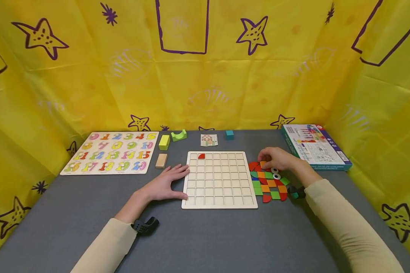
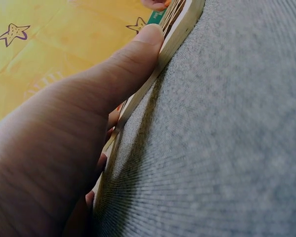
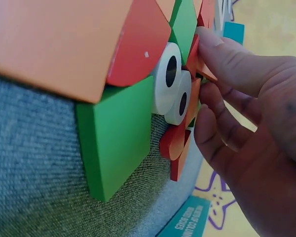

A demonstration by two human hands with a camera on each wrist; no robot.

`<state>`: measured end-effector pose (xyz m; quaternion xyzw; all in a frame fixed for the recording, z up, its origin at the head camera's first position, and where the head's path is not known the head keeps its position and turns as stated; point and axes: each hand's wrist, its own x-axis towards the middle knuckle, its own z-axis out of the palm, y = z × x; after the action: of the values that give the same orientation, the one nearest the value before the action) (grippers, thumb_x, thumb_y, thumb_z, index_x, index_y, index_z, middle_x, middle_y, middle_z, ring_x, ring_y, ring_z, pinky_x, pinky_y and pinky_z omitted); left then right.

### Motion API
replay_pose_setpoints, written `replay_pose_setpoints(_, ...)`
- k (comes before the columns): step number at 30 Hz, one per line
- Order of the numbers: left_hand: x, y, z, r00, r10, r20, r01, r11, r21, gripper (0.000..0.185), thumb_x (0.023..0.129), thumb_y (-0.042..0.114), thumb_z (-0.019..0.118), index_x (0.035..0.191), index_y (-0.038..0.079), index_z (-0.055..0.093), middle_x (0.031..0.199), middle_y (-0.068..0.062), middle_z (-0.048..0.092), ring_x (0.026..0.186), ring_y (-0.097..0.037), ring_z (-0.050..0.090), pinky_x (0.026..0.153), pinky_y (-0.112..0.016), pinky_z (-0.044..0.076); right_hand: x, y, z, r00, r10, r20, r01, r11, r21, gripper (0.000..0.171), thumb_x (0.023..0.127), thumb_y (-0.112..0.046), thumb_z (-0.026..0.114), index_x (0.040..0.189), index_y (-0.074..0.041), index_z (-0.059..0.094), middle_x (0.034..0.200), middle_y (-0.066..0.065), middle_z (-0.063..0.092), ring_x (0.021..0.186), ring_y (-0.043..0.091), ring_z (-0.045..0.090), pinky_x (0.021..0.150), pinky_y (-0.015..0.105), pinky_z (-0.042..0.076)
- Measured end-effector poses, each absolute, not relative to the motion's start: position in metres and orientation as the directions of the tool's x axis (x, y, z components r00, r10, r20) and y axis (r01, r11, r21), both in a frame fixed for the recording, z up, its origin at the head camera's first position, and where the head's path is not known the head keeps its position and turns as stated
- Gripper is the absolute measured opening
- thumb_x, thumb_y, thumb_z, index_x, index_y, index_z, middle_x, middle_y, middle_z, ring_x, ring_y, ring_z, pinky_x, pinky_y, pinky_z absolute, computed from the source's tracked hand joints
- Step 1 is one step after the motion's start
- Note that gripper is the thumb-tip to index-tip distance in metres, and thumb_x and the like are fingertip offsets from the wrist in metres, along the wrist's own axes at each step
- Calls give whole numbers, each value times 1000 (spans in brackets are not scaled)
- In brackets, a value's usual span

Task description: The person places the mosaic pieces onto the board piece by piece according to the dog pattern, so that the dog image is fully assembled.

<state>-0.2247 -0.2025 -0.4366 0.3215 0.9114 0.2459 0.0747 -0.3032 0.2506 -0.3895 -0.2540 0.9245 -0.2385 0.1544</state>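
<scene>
A pale wooden grid board [image 1: 219, 181] lies in the middle of the table, with one red quarter-circle tile [image 1: 201, 156] in its top row. My left hand [image 1: 164, 183] rests at the board's left edge, fingers spread; in the left wrist view its thumb [image 2: 138, 61] lies against the wooden rim. To the right of the board is a pile of red, orange, green and blue tiles [image 1: 275, 195]. Over its far side, my right hand [image 1: 277, 158] pinches an orange tile [image 3: 205, 69] between thumb and fingertips. Two white eye discs [image 3: 167, 79] lie in the pile nearby.
A number puzzle board [image 1: 111, 153] lies at the left. Green blocks [image 1: 164, 142], a plain wooden block [image 1: 161, 161], a small picture card [image 1: 209, 140] and a teal cube [image 1: 229, 135] sit behind the grid board. At the back right is a flat box [image 1: 316, 146].
</scene>
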Motion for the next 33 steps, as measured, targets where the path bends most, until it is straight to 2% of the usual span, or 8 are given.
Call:
replay_pose_setpoints(5, -223, -202, -436, -781, 624, 25, 550, 668, 502, 101, 80, 65, 75, 157, 11, 37, 165, -4, 26, 153, -30, 14, 121, -55, 4, -304, 252, -388, -818, -549, -171, -390, 749, -536, 11, 93, -6, 73, 102, -6, 69, 89, 4, 63, 82, 24, 55, 73, 36, 49)
replay_pose_setpoints(11, -221, -203, -437, -786, 618, 14, 539, 675, 504, 101, 80, 64, 76, 157, 11, 37, 164, -3, 27, 152, -30, 14, 121, -55, 4, -308, 251, -378, -812, -566, -140, -420, 734, -534, 6, 95, -5, 70, 101, -5, 72, 88, 2, 66, 81, 22, 56, 75, 36, 51)
replay_pose_setpoints(15, -221, -203, -438, -789, 614, 12, 535, 679, 503, 101, 80, 64, 76, 157, 11, 37, 164, -3, 27, 152, -30, 14, 121, -55, 4, -313, 243, -370, -833, -546, -93, -414, 725, -550, 7, 96, -6, 70, 102, -4, 72, 90, 3, 69, 80, 22, 57, 75, 36, 52)
replay_pose_setpoints(22, -221, -204, -438, -789, 615, 16, 537, 676, 505, 101, 80, 65, 75, 157, 11, 38, 164, -4, 27, 152, -31, 14, 121, -56, 4, -322, 213, -369, -850, -523, -61, -372, 679, -633, 13, 99, -9, 67, 108, -1, 70, 97, 7, 69, 88, 29, 62, 81, 40, 53)
replay_pose_setpoints(26, -221, -205, -437, -791, 612, 19, 537, 678, 502, 101, 80, 66, 75, 157, 12, 37, 164, -3, 27, 153, -30, 14, 121, -55, 4, -327, 191, -372, -835, -550, -13, -413, 641, -647, 13, 99, -7, 66, 109, 0, 70, 100, 9, 69, 91, 33, 63, 83, 42, 53)
replay_pose_setpoints(33, -224, -204, -438, -784, 620, 25, 549, 674, 494, 101, 81, 66, 74, 157, 12, 37, 165, -4, 26, 153, -30, 14, 121, -55, 4, -335, 150, -381, -826, -563, 18, -429, 608, -668, 12, 100, -6, 64, 110, -1, 70, 101, 8, 68, 90, 24, 64, 85, 39, 54)
